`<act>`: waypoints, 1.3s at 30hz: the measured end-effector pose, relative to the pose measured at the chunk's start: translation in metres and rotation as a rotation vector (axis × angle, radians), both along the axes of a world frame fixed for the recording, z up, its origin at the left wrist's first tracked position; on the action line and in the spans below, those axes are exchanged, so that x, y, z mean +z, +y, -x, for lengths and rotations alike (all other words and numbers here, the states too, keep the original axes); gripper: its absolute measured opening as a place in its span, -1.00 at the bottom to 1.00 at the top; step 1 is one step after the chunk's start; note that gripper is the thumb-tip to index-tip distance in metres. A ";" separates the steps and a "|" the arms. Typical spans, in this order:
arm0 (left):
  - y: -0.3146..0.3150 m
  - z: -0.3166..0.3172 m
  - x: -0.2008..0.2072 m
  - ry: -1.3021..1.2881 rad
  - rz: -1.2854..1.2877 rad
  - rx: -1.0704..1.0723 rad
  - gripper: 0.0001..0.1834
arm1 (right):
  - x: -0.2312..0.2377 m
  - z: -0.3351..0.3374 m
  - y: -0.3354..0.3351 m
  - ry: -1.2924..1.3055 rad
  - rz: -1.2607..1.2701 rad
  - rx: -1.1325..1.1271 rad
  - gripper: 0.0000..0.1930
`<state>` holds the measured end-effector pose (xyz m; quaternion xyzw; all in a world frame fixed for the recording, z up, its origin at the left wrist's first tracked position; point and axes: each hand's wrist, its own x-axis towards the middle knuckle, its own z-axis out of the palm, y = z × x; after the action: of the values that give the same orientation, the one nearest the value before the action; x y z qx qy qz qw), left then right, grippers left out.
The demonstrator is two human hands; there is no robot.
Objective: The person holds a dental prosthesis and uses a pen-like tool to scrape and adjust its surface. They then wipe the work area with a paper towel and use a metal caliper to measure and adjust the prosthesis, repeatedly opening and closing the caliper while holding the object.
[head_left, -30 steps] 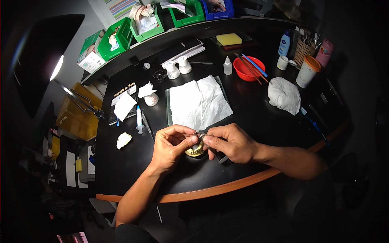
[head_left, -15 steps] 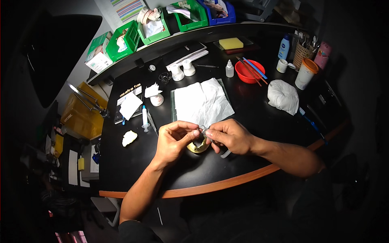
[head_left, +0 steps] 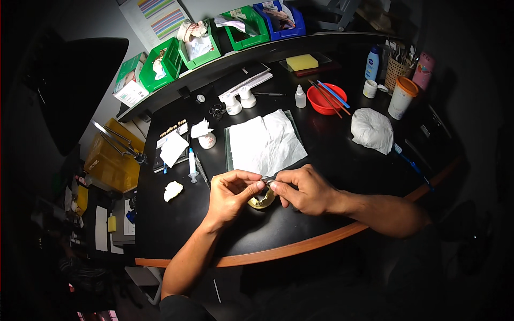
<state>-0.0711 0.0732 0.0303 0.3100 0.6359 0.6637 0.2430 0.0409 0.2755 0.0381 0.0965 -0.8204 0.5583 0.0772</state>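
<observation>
Ctr frame, over black round-edged bench (head_left: pixel 342 160): left hand (head_left: pixel 227 195) & right hand (head_left: pixel 305 188) both pinch-closed on slim dark metal tool (head_left: pixel 267 180) w/ fingertips meeting, prob. for steadiness, yellowish round dental cast (head_left: pixel 261 200) directly beneath.

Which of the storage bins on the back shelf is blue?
The rightmost bin, at the end of the row; the other three bins are green.
</observation>
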 end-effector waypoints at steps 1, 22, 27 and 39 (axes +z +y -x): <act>0.000 0.001 0.001 0.024 0.005 0.003 -0.83 | 0.000 0.002 0.001 -0.066 0.060 0.026 -0.68; 0.002 0.000 0.002 -0.042 -0.007 -0.010 -0.76 | -0.012 0.012 0.010 -0.321 0.326 0.182 -0.68; 0.002 0.001 0.003 -0.032 -0.025 -0.018 -0.77 | -0.011 0.007 0.007 -0.205 0.139 0.092 -0.73; 0.001 0.001 0.006 -0.037 0.009 -0.048 -0.75 | -0.005 0.003 0.007 -0.209 0.099 0.078 -0.71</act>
<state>-0.0722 0.0747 0.0366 0.3119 0.6267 0.6605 0.2717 0.0375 0.2826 0.0334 0.0656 -0.7911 0.6076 -0.0257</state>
